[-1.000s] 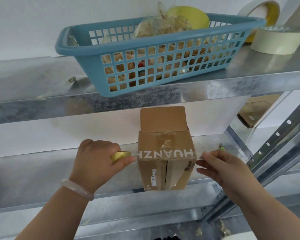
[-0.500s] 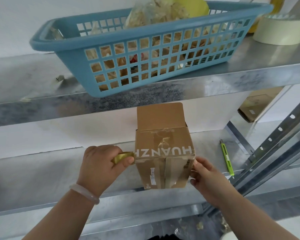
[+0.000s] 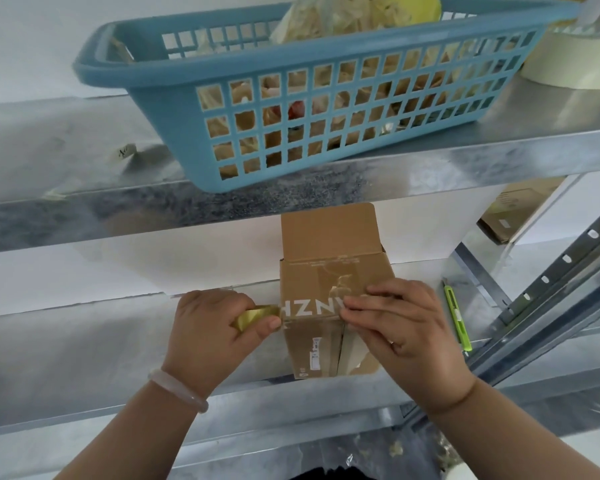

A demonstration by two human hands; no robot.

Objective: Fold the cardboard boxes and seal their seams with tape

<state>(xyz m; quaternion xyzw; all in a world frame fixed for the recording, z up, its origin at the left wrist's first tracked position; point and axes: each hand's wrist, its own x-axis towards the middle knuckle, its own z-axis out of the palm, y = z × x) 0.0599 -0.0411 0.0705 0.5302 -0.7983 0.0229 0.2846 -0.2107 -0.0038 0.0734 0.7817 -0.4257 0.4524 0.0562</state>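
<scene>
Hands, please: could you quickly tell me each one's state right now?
Left hand: closed, holding the tape roll.
Right hand: open, pressing on the cardboard box.

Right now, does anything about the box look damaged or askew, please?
Yes: the cardboard box shows a gaping vertical seam on its near face, and wrinkled old tape clings to its top.
</scene>
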